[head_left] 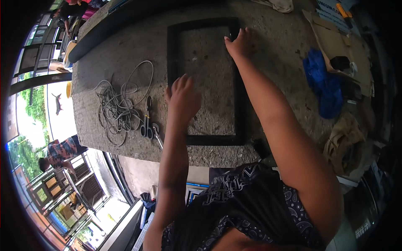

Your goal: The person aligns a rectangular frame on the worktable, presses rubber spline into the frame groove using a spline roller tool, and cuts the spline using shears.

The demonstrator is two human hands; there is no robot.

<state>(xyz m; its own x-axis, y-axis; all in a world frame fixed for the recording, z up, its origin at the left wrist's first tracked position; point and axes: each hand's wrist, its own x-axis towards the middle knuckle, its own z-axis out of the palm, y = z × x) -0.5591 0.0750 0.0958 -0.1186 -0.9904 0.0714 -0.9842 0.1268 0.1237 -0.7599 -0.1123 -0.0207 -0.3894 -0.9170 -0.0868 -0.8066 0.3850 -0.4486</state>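
A black rectangular frame (239, 104) lies flat on the rough worktop, its inside looking dark as if covered by thin mesh. My right hand (243, 44) grips its right rail near the far corner, thumb on the inner side and fingers over the outer side. Over the left rail, about midway along, is my left hand (183, 98); its fingers are bent together and slightly blurred, and whatever is beneath them is hidden. Left of the frame lie dark-handled snips (147, 125) and a tool with a shiny metal shaft (157, 136).
A tangle of thin grey cord (117, 111) spreads over the worktop's (138, 152) left side. Along the far edge runs a long dark roll (125, 21). Blue cloth (322, 83) and cardboard (331, 46) lie at right. Two other people (63, 152) are farther off at left.
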